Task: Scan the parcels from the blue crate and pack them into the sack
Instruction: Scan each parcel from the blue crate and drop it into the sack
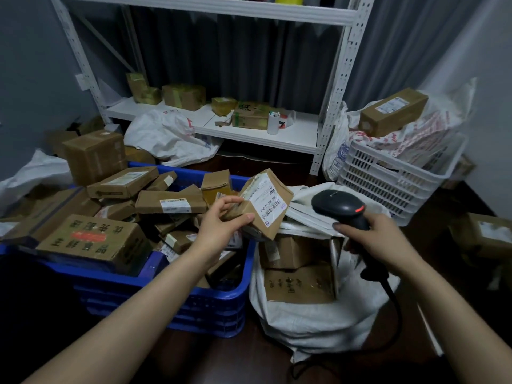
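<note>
My left hand (221, 220) holds a small brown cardboard parcel (267, 203) tilted up, its white barcode label facing right. It hangs above the gap between the blue crate (221, 295) and the white sack (313, 325). My right hand (368, 231) grips a black barcode scanner (339, 207) by the handle, its head with a lit red light close to the parcel's label. The crate is piled with several brown parcels. Cardboard boxes lie inside the open sack.
A white lattice crate (393, 184) with printed bags and a brown box stands at the right. A white metal shelf (249, 131) behind carries boxes, a white cup and a bag. More boxes and white sacks lie left of the crate. The scanner's cable trails over the dark floor.
</note>
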